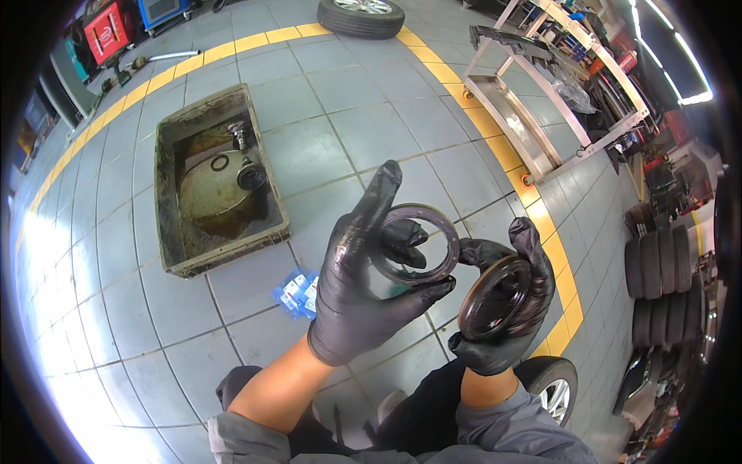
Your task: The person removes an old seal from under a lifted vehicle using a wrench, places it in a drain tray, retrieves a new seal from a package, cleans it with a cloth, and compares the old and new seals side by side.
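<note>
My left hand (359, 290), in a black glove, grips a ring-shaped oil seal (451, 246) with its face turned up and the floor showing through its centre. Its index finger points away from the ring. In my right hand (536, 301), also gloved, is a second oil seal (468, 310), dark, wet-looking and tilted on edge. The two seals are held side by side, a small gap apart. Under my left wrist, on the floor tiles, lie small blue plastic packets (294, 293) with printed labels.
A grimy plastic tub (223, 264) holds dark oily liquid, metal parts (250, 176) and a black ring (219, 162). One wheel (362, 20) lies at the back; another (553, 385) is by my right knee. A metal trolley (516, 130) and stacked tyres (658, 261) stand right.
</note>
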A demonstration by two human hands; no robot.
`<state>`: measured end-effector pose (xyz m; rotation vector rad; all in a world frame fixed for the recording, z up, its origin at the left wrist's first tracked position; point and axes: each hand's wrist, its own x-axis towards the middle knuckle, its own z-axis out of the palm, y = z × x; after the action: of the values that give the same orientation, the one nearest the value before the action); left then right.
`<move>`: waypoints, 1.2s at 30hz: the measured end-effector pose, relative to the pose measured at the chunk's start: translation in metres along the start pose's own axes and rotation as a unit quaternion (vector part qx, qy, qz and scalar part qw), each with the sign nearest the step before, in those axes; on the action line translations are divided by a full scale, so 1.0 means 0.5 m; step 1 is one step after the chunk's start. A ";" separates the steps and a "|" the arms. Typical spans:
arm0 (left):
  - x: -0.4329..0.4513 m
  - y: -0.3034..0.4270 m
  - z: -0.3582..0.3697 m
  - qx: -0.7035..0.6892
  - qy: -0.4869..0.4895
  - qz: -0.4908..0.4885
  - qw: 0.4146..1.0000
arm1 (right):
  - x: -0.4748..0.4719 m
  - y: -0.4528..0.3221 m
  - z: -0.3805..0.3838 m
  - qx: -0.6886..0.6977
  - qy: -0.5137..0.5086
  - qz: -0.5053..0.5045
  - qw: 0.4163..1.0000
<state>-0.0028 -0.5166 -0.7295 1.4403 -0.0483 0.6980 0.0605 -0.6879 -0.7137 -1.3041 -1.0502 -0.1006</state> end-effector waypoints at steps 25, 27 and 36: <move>0.012 0.021 -0.027 -0.274 -0.109 -0.203 0.934 | -0.006 -0.026 -0.002 0.029 0.016 0.002 0.999; 0.009 0.015 -0.025 -0.310 -0.102 -0.197 0.924 | -0.003 -0.028 -0.002 0.028 -0.030 0.013 0.999; -0.023 -0.021 -0.008 -0.488 -0.017 -0.206 0.848 | 0.007 -0.029 0.024 -0.072 -0.055 -0.028 0.995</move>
<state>-0.0088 -0.5173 -0.7445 0.4388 -0.1010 0.2014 0.0468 -0.6810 -0.7022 -1.4236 -1.1918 -0.1508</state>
